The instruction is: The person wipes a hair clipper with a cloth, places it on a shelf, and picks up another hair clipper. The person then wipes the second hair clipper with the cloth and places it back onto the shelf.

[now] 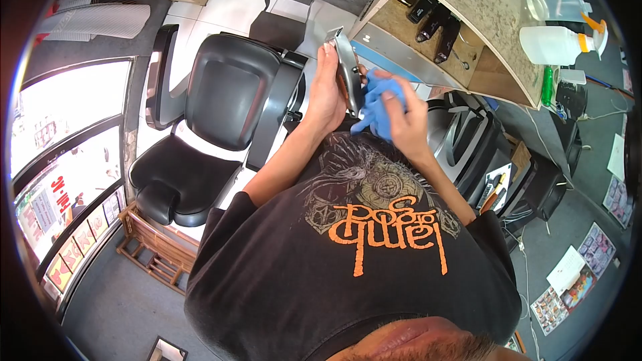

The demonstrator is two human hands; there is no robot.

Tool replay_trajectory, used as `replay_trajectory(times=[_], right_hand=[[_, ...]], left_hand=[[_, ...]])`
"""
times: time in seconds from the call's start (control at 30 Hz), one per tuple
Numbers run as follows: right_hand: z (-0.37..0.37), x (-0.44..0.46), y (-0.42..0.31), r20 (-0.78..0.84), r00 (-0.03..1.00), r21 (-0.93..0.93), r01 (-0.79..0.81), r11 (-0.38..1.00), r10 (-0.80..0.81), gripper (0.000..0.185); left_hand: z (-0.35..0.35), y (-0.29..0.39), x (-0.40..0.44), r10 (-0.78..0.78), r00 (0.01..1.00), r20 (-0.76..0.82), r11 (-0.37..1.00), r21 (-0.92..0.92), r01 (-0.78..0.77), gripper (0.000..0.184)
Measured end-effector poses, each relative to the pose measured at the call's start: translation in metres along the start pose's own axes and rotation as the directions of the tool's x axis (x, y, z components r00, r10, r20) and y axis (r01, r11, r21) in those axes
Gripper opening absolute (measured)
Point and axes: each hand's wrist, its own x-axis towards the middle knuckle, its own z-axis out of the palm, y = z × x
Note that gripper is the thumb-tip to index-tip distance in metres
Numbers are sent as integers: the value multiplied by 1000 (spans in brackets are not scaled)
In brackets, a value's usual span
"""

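Note:
My left hand (324,92) is closed around a silver and dark hair clipper (347,65), held upright with its blade end toward the top. In my right hand (409,120) is a crumpled blue cloth (379,108), its fingers pinched into the fabric. The cloth lies against the lower right side of the clipper. Both hands are close together in front of my chest. Part of the clipper's lower body is hidden by the cloth and fingers.
A black barber chair (231,90) stands to the left, beside a wooden stool (157,247). At the upper right, a cabinet (498,10) holds several dark clippers (435,25) on its open shelf. A white spray bottle (550,45) and a green item (548,87) sit on top.

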Motion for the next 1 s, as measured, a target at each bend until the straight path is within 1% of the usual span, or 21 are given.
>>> replay_trajectory(times=[0.03,0.1,0.13,0.23,0.27,0.3,0.37,0.4,0.47,0.5,0.53,0.57,0.63,0.67,0.77,0.8,0.83,0.87,0.9,0.93,1.0], right_hand=[[-3,-1,1,-49,991,133,-117,984,124,33],[-8,9,-1,-197,980,39,-4,999,12,34],[-10,14,-3,-266,963,-12,45,999,-47,35],[5,26,-15,-333,939,132,131,983,-80,40],[10,26,-24,-242,970,177,59,982,-15,42],[15,27,-33,-147,988,209,-19,978,50,44],[20,29,-34,13,979,126,-202,971,202,44],[24,29,-18,-45,985,154,-155,976,164,42],[20,35,11,-87,975,225,-183,957,207,39],[17,37,12,-106,967,262,-200,944,234,38],[11,37,7,-56,912,455,-340,823,407,38],[8,37,8,-63,892,586,-330,741,447,39],[0,43,12,-59,848,803,-273,530,526,41],[-6,46,20,-98,842,836,-220,503,531,46],[-4,50,-2,-216,888,756,-111,645,405,45],[-6,48,-2,-131,945,637,-152,756,301,40],[-6,47,-6,-101,957,416,-206,886,270,37],[-5,44,-13,-61,966,166,-238,957,251,35],[-4,43,-18,-17,970,-97,-242,965,241,33],[-4,42,-6,-67,991,-186,-130,974,120,29],[-5,38,-3,-63,988,-199,-154,968,144,30]], left_hand=[[-2,2,-1,-2,999,41,1000,23,1,45],[-2,5,-4,-8,992,125,997,73,-1,44],[7,6,-7,40,993,113,991,122,-54,41],[9,1,-11,74,974,213,943,303,-138,40],[12,-3,-14,67,981,181,918,374,-132,38],[12,-3,-18,59,975,213,886,438,-149,37],[14,-2,-25,40,961,273,808,557,-191,35],[10,-8,-24,38,968,247,849,504,-161,35],[14,-3,-25,19,967,252,854,499,-147,34],[15,-1,-27,6,968,252,857,497,-135,34],[15,-2,-28,37,964,262,855,491,-166,32],[16,-2,-28,59,959,278,839,506,-198,31],[18,-1,-30,100,944,313,803,535,-263,31],[18,-1,-30,115,955,274,774,577,-259,33],[7,1,-21,160,909,385,476,777,-413,37],[13,6,-22,141,903,407,383,818,-429,45],[13,6,-22,95,904,417,302,853,-425,46],[12,6,-22,50,906,421,218,880,-421,47],[10,6,-21,6,906,422,132,898,-419,48],[8,3,-21,42,884,465,115,877,-466,51],[10,4,-24,-11,896,445,161,885,-437,51]])
